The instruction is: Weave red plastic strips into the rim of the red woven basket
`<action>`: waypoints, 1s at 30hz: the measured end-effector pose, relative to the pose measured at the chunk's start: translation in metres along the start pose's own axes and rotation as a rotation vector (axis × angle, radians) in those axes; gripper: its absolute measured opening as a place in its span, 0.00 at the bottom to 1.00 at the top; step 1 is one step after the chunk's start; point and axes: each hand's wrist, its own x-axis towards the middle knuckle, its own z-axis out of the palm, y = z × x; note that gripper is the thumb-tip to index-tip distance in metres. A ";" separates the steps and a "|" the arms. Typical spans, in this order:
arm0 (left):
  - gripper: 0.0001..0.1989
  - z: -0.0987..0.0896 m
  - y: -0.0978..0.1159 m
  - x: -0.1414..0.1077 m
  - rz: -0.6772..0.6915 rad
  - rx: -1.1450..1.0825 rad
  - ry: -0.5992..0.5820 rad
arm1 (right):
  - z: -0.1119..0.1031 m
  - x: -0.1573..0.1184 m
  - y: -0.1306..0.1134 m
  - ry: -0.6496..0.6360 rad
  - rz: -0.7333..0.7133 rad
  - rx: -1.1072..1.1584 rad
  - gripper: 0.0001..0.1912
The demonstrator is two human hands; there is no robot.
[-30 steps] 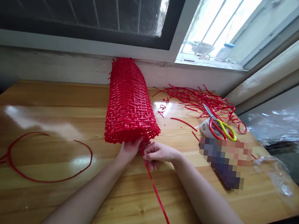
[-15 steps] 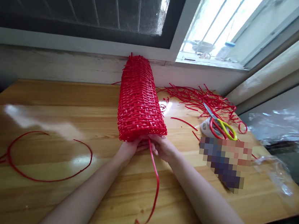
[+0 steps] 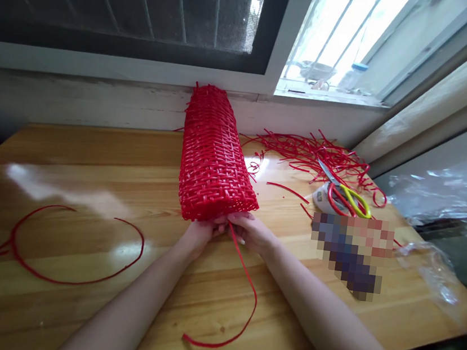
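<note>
A long red woven basket [image 3: 216,156] lies tilted, its far end near the wall and its near edge above my hands. My left hand [image 3: 205,233] is under the near left part of the basket, its fingers mostly hidden beneath it. Beside it, my right hand [image 3: 250,231] has its fingers bent at the near edge, where a red strip [image 3: 253,294] comes out. The strip curves down toward me and its free end points left. What exactly each hand pinches is too hidden to make out.
On the wooden table [image 3: 102,164] a red strip loop [image 3: 143,246] lies at left. At back right are a pile of red strips [image 3: 316,154], scissors [image 3: 342,194] on a white roll [image 3: 321,198], a pixelated object [image 3: 346,260] and clear plastic [image 3: 435,268].
The basket has shifted slightly left and tipped a little. The strip's free end has swung left and its curve has widened. Both hands stay close to the same place.
</note>
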 end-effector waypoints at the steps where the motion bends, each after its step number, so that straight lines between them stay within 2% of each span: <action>1: 0.07 0.000 0.001 0.000 -0.006 -0.012 -0.019 | 0.000 0.001 -0.001 0.003 -0.002 0.016 0.15; 7: 0.11 0.002 0.006 0.000 -0.055 -0.066 -0.082 | 0.005 0.011 -0.002 0.195 -0.014 0.096 0.18; 12: 0.08 0.001 0.008 -0.002 -0.010 -0.080 -0.156 | 0.008 0.018 0.001 0.327 -0.016 0.054 0.19; 15: 0.06 0.002 0.005 -0.001 0.026 -0.028 -0.096 | 0.007 0.020 0.003 0.308 0.003 -0.002 0.20; 19: 0.11 0.003 -0.002 0.002 0.024 -0.038 0.048 | 0.007 0.018 0.006 0.304 -0.011 -0.122 0.25; 22: 0.16 0.001 -0.006 0.002 0.042 -0.086 0.093 | 0.005 0.011 0.005 0.370 -0.134 -0.510 0.26; 24: 0.18 -0.001 -0.008 0.002 0.055 -0.112 0.096 | 0.003 0.006 0.003 0.392 -0.298 -0.934 0.22; 26: 0.19 -0.003 -0.009 0.002 0.055 -0.128 0.092 | 0.002 0.003 0.000 0.378 -0.388 -1.340 0.24; 28: 0.19 -0.004 -0.009 0.002 0.041 -0.128 0.088 | 0.002 0.002 -0.003 0.322 -0.348 -1.625 0.28; 30: 0.20 -0.004 -0.008 0.001 0.026 -0.121 0.083 | 0.005 0.003 -0.005 0.293 -0.284 -1.782 0.28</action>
